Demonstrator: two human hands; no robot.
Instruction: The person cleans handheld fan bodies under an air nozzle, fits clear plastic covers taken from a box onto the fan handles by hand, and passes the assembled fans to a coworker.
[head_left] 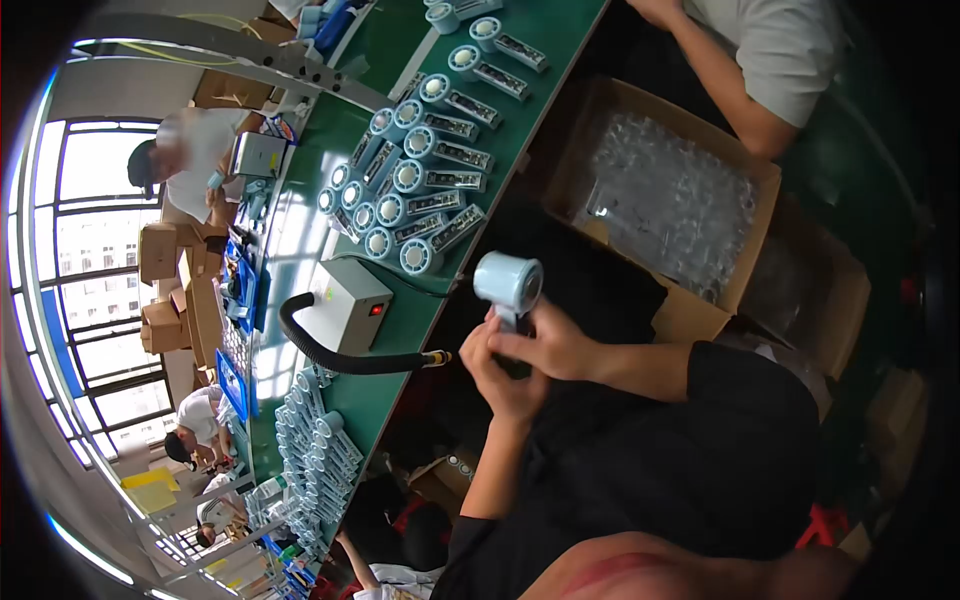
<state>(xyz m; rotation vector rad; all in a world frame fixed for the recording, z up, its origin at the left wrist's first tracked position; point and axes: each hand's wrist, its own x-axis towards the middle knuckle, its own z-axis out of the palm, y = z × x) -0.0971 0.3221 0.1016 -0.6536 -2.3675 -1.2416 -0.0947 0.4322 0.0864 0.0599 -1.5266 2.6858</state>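
A light-blue handheld fan (508,280) with a round, drum-like head is held up off the table's near edge. My left hand (506,382) is closed around the lower part of its handle. My right hand (556,342) grips the handle just below the head, its thumb lying along it. Most of the handle is hidden by my fingers. Close to my left hand is the brass-coloured tip of a black flexible hose (360,364), apart from the fan. That hose leads from a white box (352,305) with a red switch on the green table (412,318).
Several similar fans (436,180) with open handles lie in rows on the table; more are piled (318,450) farther along. A carton (765,215) of clear plastic pieces stands beside me. A co-worker's arm (735,95) is past it. Other people work across the table.
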